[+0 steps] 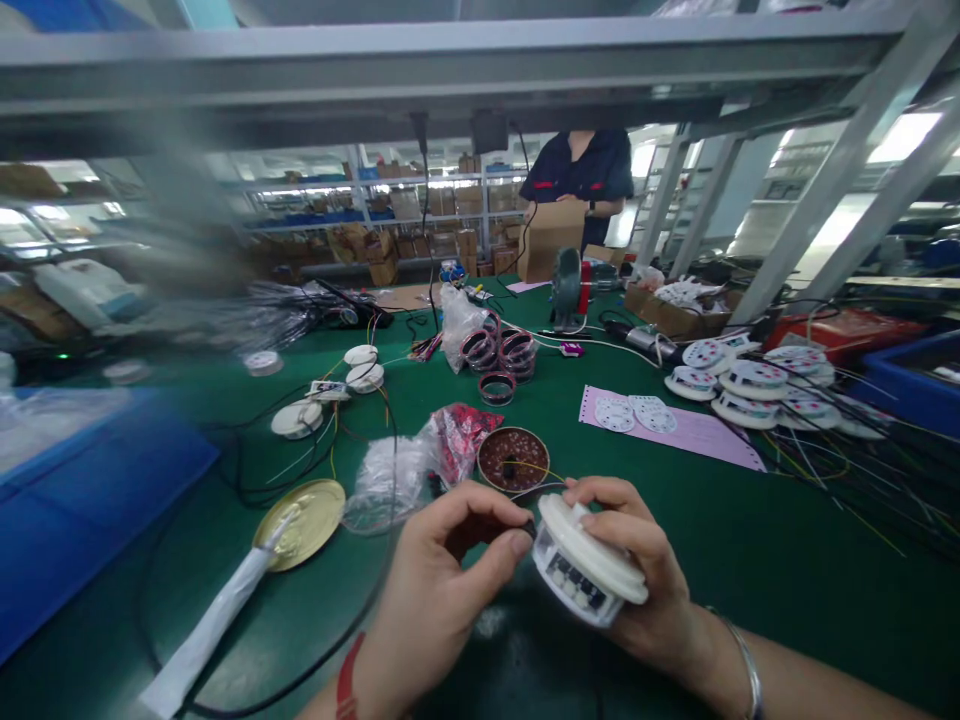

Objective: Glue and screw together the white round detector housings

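green-covered work table: round white plastic housing at near centre, in the right hand, left hand just beside it on the left. small round tin of dark red parts behind the hands; clear crumpled plastic bag left of the tin; flat round gold metal lid further left. pink paper sheet right of the tin; stack of round white discs behind the sheet.
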{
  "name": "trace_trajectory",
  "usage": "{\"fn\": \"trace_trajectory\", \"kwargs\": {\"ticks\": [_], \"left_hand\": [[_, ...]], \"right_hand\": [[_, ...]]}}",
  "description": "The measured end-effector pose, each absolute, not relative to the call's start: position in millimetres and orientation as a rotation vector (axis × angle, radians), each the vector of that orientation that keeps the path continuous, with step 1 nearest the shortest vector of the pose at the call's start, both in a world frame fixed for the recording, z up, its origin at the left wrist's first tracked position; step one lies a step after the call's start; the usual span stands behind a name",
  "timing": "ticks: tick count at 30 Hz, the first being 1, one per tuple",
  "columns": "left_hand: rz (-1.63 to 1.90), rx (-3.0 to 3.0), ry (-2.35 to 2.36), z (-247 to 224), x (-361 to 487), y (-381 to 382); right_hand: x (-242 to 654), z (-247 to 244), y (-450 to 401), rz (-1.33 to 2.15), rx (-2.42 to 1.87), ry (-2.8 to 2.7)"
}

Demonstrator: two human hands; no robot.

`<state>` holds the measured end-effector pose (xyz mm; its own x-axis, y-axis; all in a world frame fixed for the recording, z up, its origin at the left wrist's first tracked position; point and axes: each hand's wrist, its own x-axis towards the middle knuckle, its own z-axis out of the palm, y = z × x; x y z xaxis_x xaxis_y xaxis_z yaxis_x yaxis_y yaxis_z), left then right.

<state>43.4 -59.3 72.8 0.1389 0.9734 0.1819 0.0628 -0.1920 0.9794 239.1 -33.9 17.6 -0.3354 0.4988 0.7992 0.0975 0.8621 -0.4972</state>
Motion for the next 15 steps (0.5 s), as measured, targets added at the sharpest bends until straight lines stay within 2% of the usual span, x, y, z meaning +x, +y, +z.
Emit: {"fn": "trace_trajectory", "kwargs": {"ticks": [15], "left_hand": [[1.181, 1.684, 1.275, 80.9, 45.6, -65.7]], "right_hand": [[238.6, 8.6, -30.1, 0.231, -0.520, -2.013]]}}
